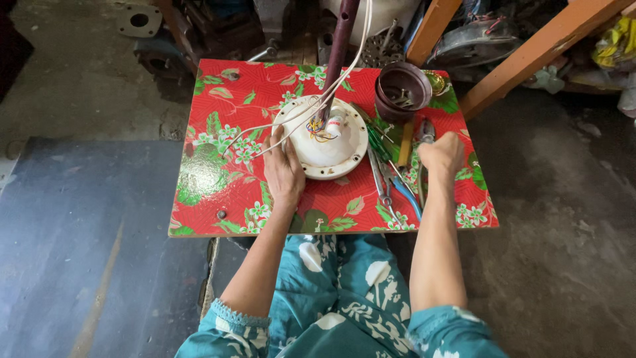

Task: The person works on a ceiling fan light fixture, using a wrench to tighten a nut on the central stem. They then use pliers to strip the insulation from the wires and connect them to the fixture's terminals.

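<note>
A round white fan motor housing (328, 149) lies on a small table with a red flowered cover (225, 192). A dark maroon rod (339, 46) rises from its centre, with white wires (291, 119) and coloured wires around the hub. My left hand (283, 169) rests flat against the housing's left rim. My right hand (442, 154) hovers over a row of hand tools, fingers curled down among them; whether it grips one is hidden. The tools include pliers with blue handles (397, 192), a wooden-handled tool (405, 142) and green-handled ones (379, 139).
A dark maroon cup (402, 89) holding small metal parts stands at the table's back right. Orange wooden beams (530, 50) slant behind it. Metal parts and clutter sit beyond the table's far edge. Concrete floor lies all around, with a dark mat (79, 245) at left.
</note>
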